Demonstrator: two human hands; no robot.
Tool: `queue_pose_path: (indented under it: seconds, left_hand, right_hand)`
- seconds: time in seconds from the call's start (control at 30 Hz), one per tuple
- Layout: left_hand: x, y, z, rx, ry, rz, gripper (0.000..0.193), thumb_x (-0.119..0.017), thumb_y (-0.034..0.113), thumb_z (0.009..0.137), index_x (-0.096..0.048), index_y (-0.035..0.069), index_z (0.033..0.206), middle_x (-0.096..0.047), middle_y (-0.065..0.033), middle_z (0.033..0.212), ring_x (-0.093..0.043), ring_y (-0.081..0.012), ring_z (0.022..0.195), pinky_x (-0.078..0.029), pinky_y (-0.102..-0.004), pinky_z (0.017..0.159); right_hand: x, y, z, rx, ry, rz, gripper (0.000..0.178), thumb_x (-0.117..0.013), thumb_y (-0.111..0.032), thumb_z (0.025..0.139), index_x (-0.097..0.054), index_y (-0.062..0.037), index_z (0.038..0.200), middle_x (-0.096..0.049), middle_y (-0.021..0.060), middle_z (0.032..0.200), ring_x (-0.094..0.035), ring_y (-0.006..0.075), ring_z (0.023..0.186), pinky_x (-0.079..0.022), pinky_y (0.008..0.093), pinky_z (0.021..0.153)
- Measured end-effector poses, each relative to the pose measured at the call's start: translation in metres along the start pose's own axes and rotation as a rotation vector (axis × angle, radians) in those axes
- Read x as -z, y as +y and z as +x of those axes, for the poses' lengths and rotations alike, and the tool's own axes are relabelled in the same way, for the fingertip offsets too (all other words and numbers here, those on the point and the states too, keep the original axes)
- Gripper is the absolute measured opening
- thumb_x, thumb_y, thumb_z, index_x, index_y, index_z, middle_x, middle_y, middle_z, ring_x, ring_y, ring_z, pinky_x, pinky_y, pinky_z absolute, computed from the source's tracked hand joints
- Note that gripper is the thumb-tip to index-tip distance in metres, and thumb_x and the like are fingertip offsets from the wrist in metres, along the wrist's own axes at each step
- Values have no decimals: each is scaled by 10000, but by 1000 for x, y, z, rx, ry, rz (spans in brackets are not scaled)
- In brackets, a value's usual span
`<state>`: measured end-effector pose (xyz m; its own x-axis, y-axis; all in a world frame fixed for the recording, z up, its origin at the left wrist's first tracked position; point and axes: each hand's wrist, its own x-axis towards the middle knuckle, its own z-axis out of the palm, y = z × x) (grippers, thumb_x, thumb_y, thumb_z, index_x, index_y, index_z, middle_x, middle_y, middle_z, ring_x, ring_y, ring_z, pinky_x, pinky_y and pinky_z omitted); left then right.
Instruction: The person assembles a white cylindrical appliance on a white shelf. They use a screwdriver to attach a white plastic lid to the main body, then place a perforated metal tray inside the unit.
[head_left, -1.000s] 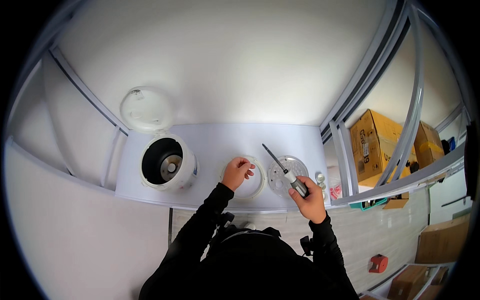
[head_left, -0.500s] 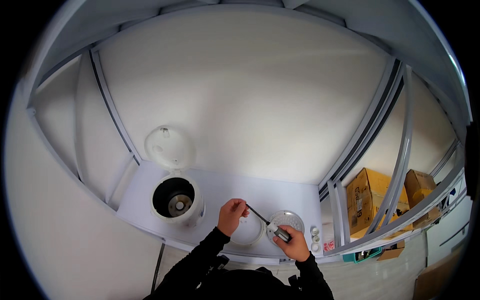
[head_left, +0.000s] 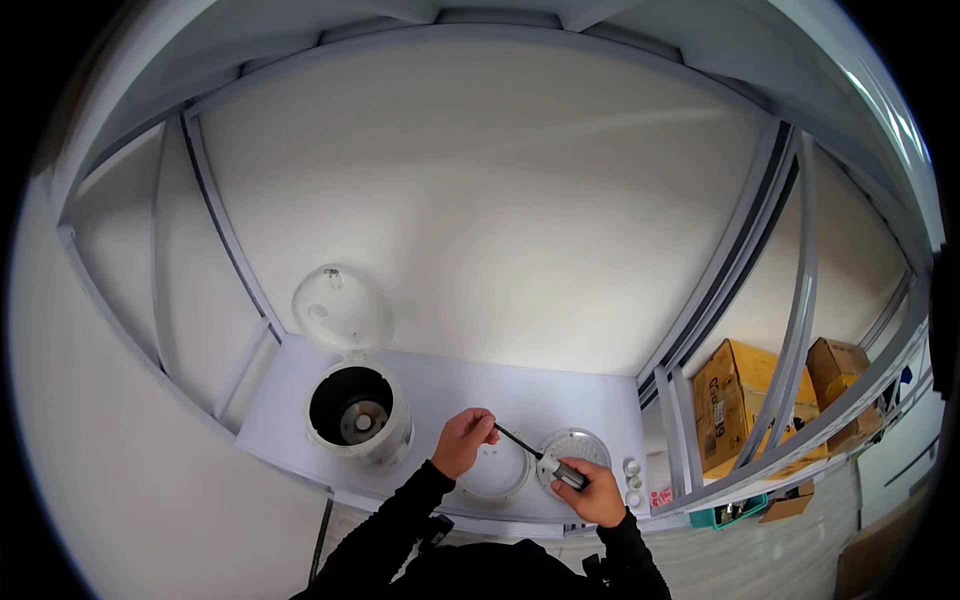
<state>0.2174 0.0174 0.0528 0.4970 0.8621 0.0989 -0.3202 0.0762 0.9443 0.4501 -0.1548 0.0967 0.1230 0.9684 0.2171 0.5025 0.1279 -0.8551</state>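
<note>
Right hand point(head_left: 600, 497): fingers curled round driver point(head_left: 551, 467); left hand point(head_left: 463, 441): fingers bunched at its tip, grip unclear; steady driver aids alignment

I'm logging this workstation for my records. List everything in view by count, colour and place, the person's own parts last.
Cooker: one, white, dark inside; table's left
Lid: one, white; raised behind cooker
Ring: one, whitish; mid-table
Perforated disc: one, silver; right of ring
Screwdriver: one, grey-white, dark shaft; above ring and disc
Small round pieces: apparently three, pale; table's right end
Table: one, pale; centre
Cardboard boxes: at least three, brown; far right
Bin: one, teal; lower right
Wall: one, whitish; behind table
Frame bars: several, grey; both sides
Floor: one, greyish; lower right
Sleeves: two, black; lower edge
Left grip: one, bare; at screwdriver's tip
Right grip: one, bare; around screwdriver's handle
</note>
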Motion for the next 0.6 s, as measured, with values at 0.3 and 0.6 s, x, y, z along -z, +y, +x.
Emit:
queue_pose_path:
  seconds: [0.3, 0.6]
  left_hand:
    - [2, 39, -11, -136, 37, 57, 210, -569, 188, 1071, -615, -12, 1115, -648, -36, 871, -629, -115, 813, -528, -275, 784]
    - [47, 77, -21, -123, 127, -192, 234, -567, 189, 1078, -620, -6, 1195, -627, -27, 906, -613, -110, 817, -514, -262, 784]
  right_hand:
    - [-14, -20, 10, 38, -32, 191, 462, -785, -62, 871, -638, -15, 1307, -714, 64, 956, -659, 142, 849, -526, 294, 776]
    - [-61, -69, 40, 80, -229, 249, 535, -710, -4, 917, -527, -34, 1420, -633, 30, 1065, -565, 106, 945, -462, 261, 854]
